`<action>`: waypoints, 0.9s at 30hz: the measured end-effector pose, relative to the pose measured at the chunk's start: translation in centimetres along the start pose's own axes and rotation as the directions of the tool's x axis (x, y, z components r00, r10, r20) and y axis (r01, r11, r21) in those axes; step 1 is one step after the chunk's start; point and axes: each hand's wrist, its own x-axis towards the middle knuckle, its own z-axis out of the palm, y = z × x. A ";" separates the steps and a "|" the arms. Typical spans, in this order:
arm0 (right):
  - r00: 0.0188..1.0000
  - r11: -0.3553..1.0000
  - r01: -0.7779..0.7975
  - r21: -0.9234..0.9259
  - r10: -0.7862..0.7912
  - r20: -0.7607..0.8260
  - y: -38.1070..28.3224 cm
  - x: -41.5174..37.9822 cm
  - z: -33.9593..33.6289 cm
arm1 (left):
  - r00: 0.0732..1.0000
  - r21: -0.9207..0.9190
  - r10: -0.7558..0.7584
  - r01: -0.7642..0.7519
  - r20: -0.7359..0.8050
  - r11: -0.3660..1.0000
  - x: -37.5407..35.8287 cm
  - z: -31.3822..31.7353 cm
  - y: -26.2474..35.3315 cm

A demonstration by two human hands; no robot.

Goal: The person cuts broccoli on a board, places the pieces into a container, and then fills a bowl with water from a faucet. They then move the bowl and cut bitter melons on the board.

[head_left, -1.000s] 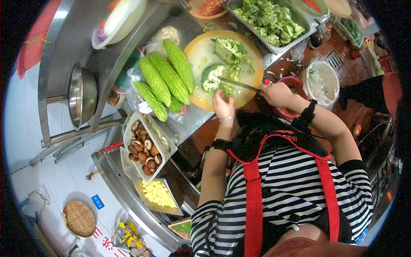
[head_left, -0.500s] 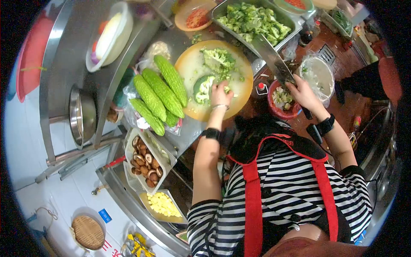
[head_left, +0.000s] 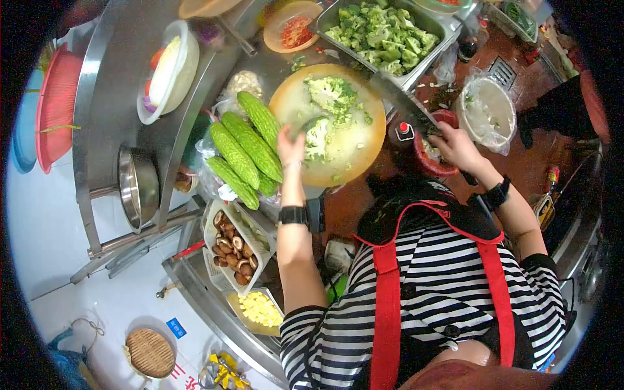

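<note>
A round cutting board [head_left: 364, 156] carries a broccoli piece [head_left: 331, 93] at its upper part and a second broccoli piece [head_left: 316, 138] lower left, with green crumbs around. My left hand [head_left: 290, 146] is at the board's left edge beside the lower piece; its fingers are apart, and it appears to hold nothing. In my right hand [head_left: 458, 146], closed around its handle, is a large cleaver [head_left: 404, 101], its blade pointing up and left to the board's right edge. Bitter melons [head_left: 237, 153] lie left of the board.
Above the board is a metal tray [head_left: 416, 81] of cut broccoli, beside a bowl [head_left: 284, 42] of chopped red bits. Mushrooms fill a white basket [head_left: 214, 224] at lower left, near yellow pieces [head_left: 260, 308]. At right stand a red bowl [head_left: 448, 170] and a lined bin [head_left: 510, 130].
My left hand has moved left, off the broccoli piece, with its fingers now apart. The cleaver has shifted slightly lower and left with my right hand. The view has shifted a little.
</note>
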 end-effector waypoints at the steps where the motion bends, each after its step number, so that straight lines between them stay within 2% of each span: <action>1: 0.996 0.995 0.081 -0.057 -0.079 0.041 0.1 0.6 1.3 | 0.998 -0.023 -0.044 0.045 0.040 0.999 -1.4 -0.1 -1.9; 3: 0.983 0.976 0.160 -0.149 -0.145 0.110 -2.4 1.7 2.8 | 0.997 -0.120 0.072 -0.070 0.015 0.990 -3.4 0.8 -4.9; 5: 0.966 0.959 0.240 -0.150 -0.220 0.138 -3.5 3.1 5.1 | 0.991 -0.181 0.107 -0.120 -0.079 0.976 -5.0 1.9 -4.3; 6: 0.959 0.954 0.249 -0.168 -0.218 0.180 -4.4 3.8 5.8 | 0.991 -0.107 0.120 -0.126 -0.066 0.986 -5.6 1.9 -3.6; 7: 0.951 0.948 0.258 -0.187 -0.215 0.220 -5.3 4.5 6.5 | 0.994 -0.151 0.073 -0.085 -0.082 0.985 -6.3 2.0 -2.0; 9: 0.947 0.939 0.267 -0.218 -0.215 0.238 -6.8 5.5 7.5 | 0.989 0.029 0.086 -0.083 -0.121 0.996 -7.1 1.8 0.0; 10: 0.947 0.932 0.268 -0.245 -0.208 0.244 -7.3 5.9 8.0 | 0.989 0.025 0.078 -0.075 -0.128 0.997 -7.3 1.9 0.0; 12: 0.933 0.922 0.289 -0.257 -0.211 0.291 -7.7 6.8 9.5 | 0.963 0.096 0.189 -0.173 -0.193 0.980 -7.4 2.0 0.0; 13: 0.920 0.914 0.306 -0.266 -0.212 0.329 -7.7 7.4 10.4 | 0.963 0.092 0.183 -0.168 -0.198 0.982 -7.3 2.0 0.1; 15: 0.914 0.898 0.323 -0.300 -0.215 0.343 -6.9 8.6 13.7 | 0.986 0.204 0.098 -0.069 -0.136 0.977 -7.6 1.8 0.2; 17: 0.910 0.879 0.344 -0.329 -0.225 0.349 -7.1 9.2 15.5 | 0.978 0.252 0.130 -0.087 -0.160 0.964 -7.4 2.3 -1.3; 19: 0.919 0.842 0.353 -0.409 -0.231 0.319 -7.9 9.5 16.0 | 0.973 -0.087 0.121 -0.140 -0.197 0.986 -6.9 2.2 -2.0; 20: 0.918 0.840 0.356 -0.408 -0.235 0.318 -7.9 9.6 15.8 | 0.977 0.035 0.137 -0.133 -0.162 0.991 -7.3 2.1 -2.5; 21: 0.915 0.843 0.337 -0.419 -0.188 0.358 -8.3 9.7 14.6 | 0.976 0.034 0.139 -0.135 -0.167 0.990 -7.7 1.7 -1.6; 23: 0.906 0.840 0.325 -0.435 -0.144 0.399 -8.9 9.6 12.5 | 0.984 -0.104 0.076 -0.093 -0.161 0.990 -8.4 1.6 -0.5; 25: 0.935 0.874 0.271 -0.403 -0.141 0.324 -9.3 8.7 11.2 | 0.978 -0.115 0.053 -0.078 -0.204 0.990 -8.7 2.1 -1.9; 27: 0.927 0.876 0.287 -0.388 -0.152 0.343 -10.1 8.5 11.0 | 0.968 -0.049 0.048 -0.062 -0.248 0.997 -8.9 2.5 -2.8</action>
